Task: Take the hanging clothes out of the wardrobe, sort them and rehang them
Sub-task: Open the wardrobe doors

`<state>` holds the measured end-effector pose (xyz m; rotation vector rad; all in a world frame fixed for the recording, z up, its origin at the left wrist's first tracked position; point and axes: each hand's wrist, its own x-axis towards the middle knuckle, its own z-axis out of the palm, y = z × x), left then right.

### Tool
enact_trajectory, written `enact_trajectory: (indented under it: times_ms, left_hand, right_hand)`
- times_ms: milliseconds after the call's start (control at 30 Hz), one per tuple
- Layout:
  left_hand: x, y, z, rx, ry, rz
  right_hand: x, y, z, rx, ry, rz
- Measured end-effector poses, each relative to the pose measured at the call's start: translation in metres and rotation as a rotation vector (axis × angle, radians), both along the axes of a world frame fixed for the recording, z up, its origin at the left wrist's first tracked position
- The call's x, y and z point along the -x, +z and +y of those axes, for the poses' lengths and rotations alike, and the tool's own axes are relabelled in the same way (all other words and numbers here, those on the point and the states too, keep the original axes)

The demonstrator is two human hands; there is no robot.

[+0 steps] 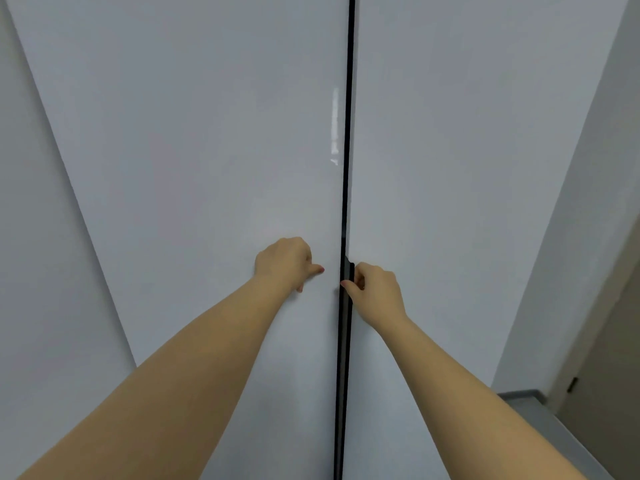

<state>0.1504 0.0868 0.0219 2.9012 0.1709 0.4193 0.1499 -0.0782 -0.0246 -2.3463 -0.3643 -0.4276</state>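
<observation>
- Two bare forearms, the left forearm (194, 358) and the right forearm (467, 382), reach up from the bottom edge towards the wardrobe.
- Right hand (377, 291): fingers curled round the dark handle strip (349, 268) on the inner edge of the right door (467, 150), thumb lying along it; a firm, closed grip.
- Left hand (284, 263): fingers curled in with nothing visible in them, knuckles against the left door (207, 133), thumb tip stretched towards the middle, just short of the handle strip.
- Both glossy pale-grey doors fill the view directly ahead and meet at a narrow dark seam (349, 98); whatever hangs inside is hidden behind them.
- A pale wall (588, 237) stands to the right of the wardrobe.
- A brownish door (609, 375) and a grey ledge (526, 398) sit in the lower right corner.
</observation>
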Motion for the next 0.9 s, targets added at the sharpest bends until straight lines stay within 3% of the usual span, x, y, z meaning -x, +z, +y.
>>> enact_trajectory:
  times_ms: [133, 467, 900]
  left_hand:
    - [-0.007, 0.002, 0.010, 0.129, -0.082, 0.059]
    - [-0.012, -0.005, 0.015, 0.206, -0.148, 0.051]
    - [-0.016, -0.005, 0.018, 0.258, -0.163, 0.079]
  right_hand:
    - [0.007, -0.003, -0.001, -0.009, -0.017, -0.012]
    - [0.031, 0.001, -0.008, 0.086, -0.061, -0.035]
    - [0.088, -0.007, -0.049, 0.019, -0.062, -0.021]
